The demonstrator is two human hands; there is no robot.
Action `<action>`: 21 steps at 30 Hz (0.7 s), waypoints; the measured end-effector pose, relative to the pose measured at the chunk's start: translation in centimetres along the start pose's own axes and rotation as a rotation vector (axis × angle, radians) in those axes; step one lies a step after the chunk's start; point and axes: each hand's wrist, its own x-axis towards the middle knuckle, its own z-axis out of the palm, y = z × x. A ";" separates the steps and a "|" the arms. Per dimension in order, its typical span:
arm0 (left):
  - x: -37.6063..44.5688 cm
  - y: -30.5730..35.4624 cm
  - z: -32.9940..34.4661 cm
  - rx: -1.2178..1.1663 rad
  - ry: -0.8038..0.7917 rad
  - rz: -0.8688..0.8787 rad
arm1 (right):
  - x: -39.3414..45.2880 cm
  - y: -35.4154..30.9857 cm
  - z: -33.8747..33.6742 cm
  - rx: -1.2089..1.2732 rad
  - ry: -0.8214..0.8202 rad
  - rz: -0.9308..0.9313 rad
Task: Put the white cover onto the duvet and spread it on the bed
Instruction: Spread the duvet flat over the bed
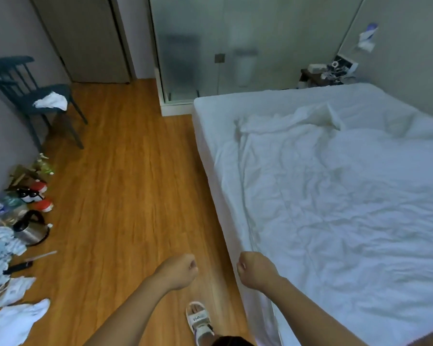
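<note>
The white duvet (335,196) is lying crumpled over the bed (205,106) at right. The right hand (256,269) is gripping its edge; the left hand (179,272) is fisted, empty. Pulling evenly should be helping.

Both forearms are bare to the bottom edge of the view, with no sleeves, watch, bracelet or rings showing on the left hand (179,272) or the right hand (254,269). One foot wears an open-toed sandal (199,320) with wide pale straps; the front strap carries dark lettering too blurred to read, and the strap nearer the ankle looks faintly lilac. At the very bottom edge sits a small dark patch that cannot be told apart as hair or clothing.
</note>
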 end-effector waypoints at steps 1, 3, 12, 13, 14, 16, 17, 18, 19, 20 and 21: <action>1.9 -0.2 -1.7 0.024 -0.005 0.015 | 1.6 -0.5 -0.5 0.007 0.014 0.010; 6.0 -0.5 -5.4 0.069 -0.006 0.049 | 5.5 -1.5 -1.7 0.018 0.046 0.033; 27.8 0.2 -27.3 0.205 0.044 0.229 | 28.0 -4.8 -12.3 0.147 0.150 0.161; 30.1 0.8 -29.9 0.228 0.042 0.254 | 30.2 -5.2 -14.1 0.162 0.162 0.182; 32.2 1.5 -32.3 0.247 0.039 0.279 | 32.3 -5.6 -15.8 0.184 0.173 0.209; 36.6 2.8 -36.8 0.283 0.022 0.328 | 36.3 -6.3 -19.2 0.236 0.205 0.269; 38.9 3.4 -38.8 0.306 0.011 0.349 | 38.3 -6.6 -20.6 0.254 0.221 0.295; 41.3 3.9 -40.6 0.331 0.000 0.372 | 40.2 -6.8 -21.9 0.264 0.237 0.316; 43.7 4.3 -42.2 0.357 -0.011 0.398 | 42.0 -7.1 -23.1 0.271 0.252 0.337; 46.2 4.7 -43.6 0.388 -0.025 0.434 | 43.8 -7.3 -24.0 0.284 0.269 0.362; 48.6 5.0 -44.9 0.426 -0.041 0.474 | 45.7 -7.4 -24.8 0.300 0.285 0.393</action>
